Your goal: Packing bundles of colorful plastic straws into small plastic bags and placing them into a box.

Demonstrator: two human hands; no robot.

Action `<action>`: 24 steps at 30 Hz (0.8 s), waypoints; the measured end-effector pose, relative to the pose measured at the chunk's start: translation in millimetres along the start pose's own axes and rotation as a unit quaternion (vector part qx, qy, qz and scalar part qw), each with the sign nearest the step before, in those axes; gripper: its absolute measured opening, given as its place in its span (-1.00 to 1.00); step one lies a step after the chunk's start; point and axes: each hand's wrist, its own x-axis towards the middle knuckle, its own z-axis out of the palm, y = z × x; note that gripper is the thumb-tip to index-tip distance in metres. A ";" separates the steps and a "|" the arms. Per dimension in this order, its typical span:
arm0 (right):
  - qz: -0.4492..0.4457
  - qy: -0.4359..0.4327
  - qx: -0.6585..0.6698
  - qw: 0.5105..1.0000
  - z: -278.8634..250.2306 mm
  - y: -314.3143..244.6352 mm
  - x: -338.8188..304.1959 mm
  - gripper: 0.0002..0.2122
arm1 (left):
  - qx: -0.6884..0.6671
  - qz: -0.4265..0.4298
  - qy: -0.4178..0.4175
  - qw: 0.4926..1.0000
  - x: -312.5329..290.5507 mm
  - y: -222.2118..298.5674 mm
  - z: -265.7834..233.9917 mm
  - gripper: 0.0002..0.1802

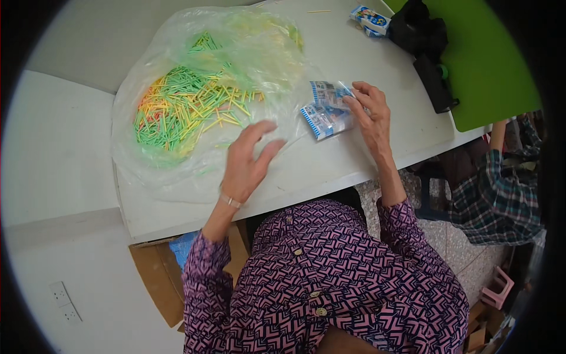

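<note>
Two small blue-and-white clear plastic packets (327, 120) lie close together, one partly over the other, at the middle of the table. My right hand (372, 115) is closed at their right end, thumb and fingers bent against the plastic. The tips of those fingers are partly hidden. My left hand (250, 164) hovers at the near right side of a large clear plastic bag, thumb and fingers apart, with nothing in it. Spread inside the open bag (177, 180) is a heap of thin green, yellow and orange sticks (183, 106).
Beyond my right hand, another blue-and-white packet (371, 21) lies beside a black plastic bag (417, 29) and a black box-like object (435, 82). A green board (489, 71) covers the table's right end. A person in a plaid sleeve (495, 189) is at the right.
</note>
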 end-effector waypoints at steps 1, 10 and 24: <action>-0.002 -0.007 0.005 1.000 -2.5 -10.1 0.0 -0.82 | -0.057 -0.013 0.000 0.998 10.0 -4.8 10.9 -0.63; -0.114 -0.092 0.070 0.987 22.4 -54.0 -7.9 -0.53 | -0.252 -0.167 0.012 0.953 25.4 7.7 17.1 -0.79; -0.096 -0.354 0.176 0.914 55.0 -103.7 1.8 -0.87 | 0.054 -0.082 -0.006 0.995 -17.6 7.9 -46.9 -0.87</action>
